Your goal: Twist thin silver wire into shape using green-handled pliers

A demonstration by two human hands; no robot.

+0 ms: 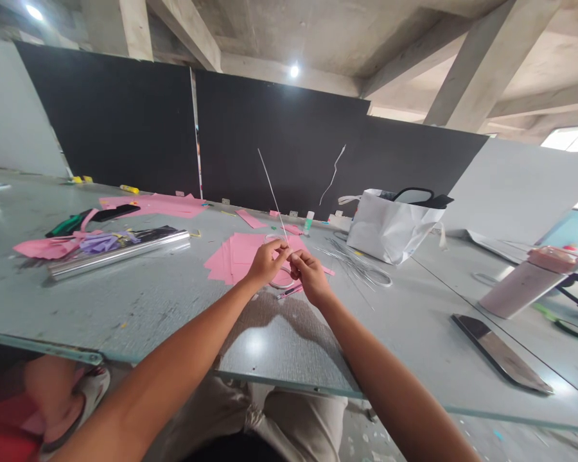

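Note:
My left hand (268,262) and my right hand (312,274) meet over the table, fingertips pinched close together. A thin white wire (272,192) rises from between them, leaning up and to the left. Both hands appear closed on it, though its lower end is hidden by the fingers. Beneath them lies a spread stack of pink paper sheets (225,258). A pale ring-shaped item (283,286) partly shows behind the fingers. Just below it rests a slim pink and dark tool (289,292), too small to name surely. Right of my hands lies a loose bundle of thin wires (359,266).
A white bag (390,231) stands behind the wires, near a glue stick (309,222). Leftward are a silver roll (125,255) and pink and purple paper pieces (48,248). A bottle (520,285) and a dark flat object (501,353) lie right. Black panels (279,135) border the back.

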